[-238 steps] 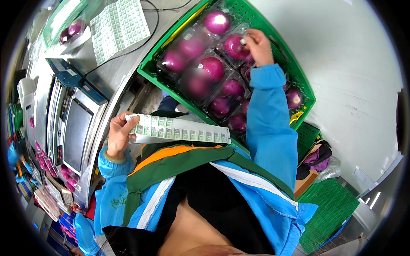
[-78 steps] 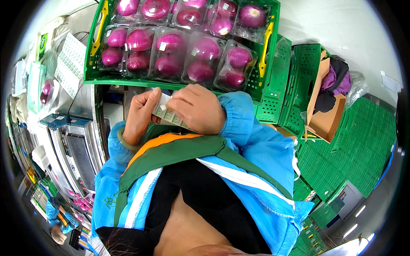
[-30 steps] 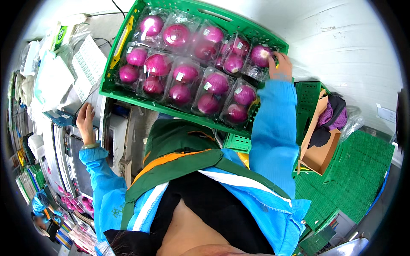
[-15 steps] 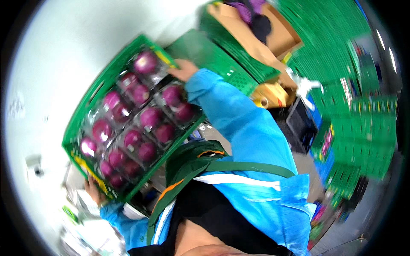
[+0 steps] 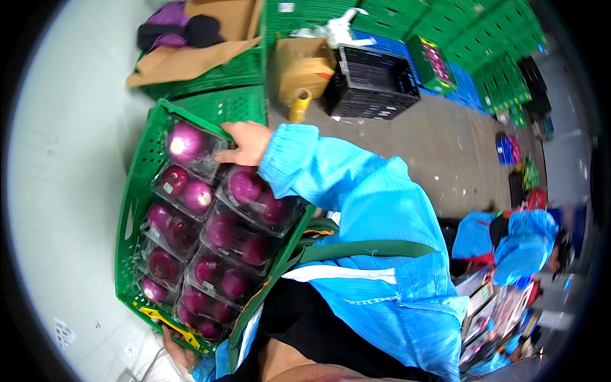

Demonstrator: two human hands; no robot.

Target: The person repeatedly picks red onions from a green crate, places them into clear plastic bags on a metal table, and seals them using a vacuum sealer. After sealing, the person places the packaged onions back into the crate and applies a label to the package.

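A green plastic crate (image 5: 125, 254) is held in front of my body, tilted across the view. Clear plastic packs of red onions (image 5: 223, 232) fill it in two rows. My right hand (image 5: 249, 144) grips the crate's far end, fingers hooked over the rim beside a pack of onions. At the near end, my left hand (image 5: 179, 350) is closed on the crate below its yellow handle (image 5: 168, 321); part of that hand is hidden behind the crate.
Beyond the crate stand green crates with an open cardboard box (image 5: 232, 16) on top. A black crate (image 5: 375, 79), a small carton (image 5: 302, 67) and a yellow roll (image 5: 299, 105) are on the floor. Another person (image 5: 509, 245) in blue is at the right. A white wall (image 5: 70, 159) borders the left.
My view has turned to the right. The held crate has turned more upright in the picture, both hands still on it. The black crate shows fully, and the other person is now visible.
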